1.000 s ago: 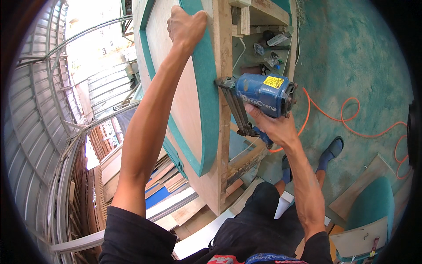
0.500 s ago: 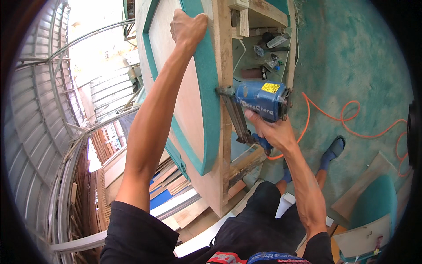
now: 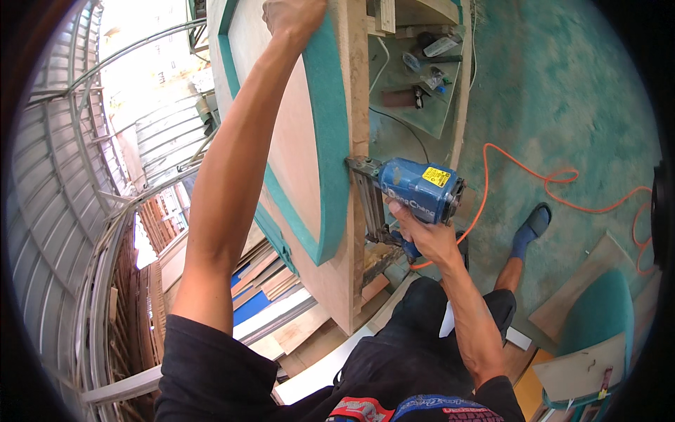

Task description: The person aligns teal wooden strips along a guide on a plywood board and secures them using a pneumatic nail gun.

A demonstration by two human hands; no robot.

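Observation:
My right hand (image 3: 429, 238) is wrapped round the handle of a blue pneumatic nail gun (image 3: 411, 188) with a yellow label. The gun lies sideways, its nose touching the edge of a wooden frame (image 3: 358, 84). Up at the top of the view, partly cut off, my left hand (image 3: 295, 17) is closed on a curved teal strip (image 3: 330, 98). This strip borders a pale wooden panel (image 3: 292, 151) beside the frame. What the left fingertips press against is hidden.
An orange air hose (image 3: 524, 167) loops across the green-stained floor. Tools and small packets lie on a shelf (image 3: 415, 116) behind the frame. Timber offcuts (image 3: 271, 278) are stacked at lower left, and a teal chair (image 3: 598, 313) stands at lower right. Corrugated metal sheeting (image 3: 63, 211) rises on the left.
The nail gun and my right hand have moved down along the frame's edge. My left hand and the panel sit higher in view. My foot and the hose have shifted slightly.

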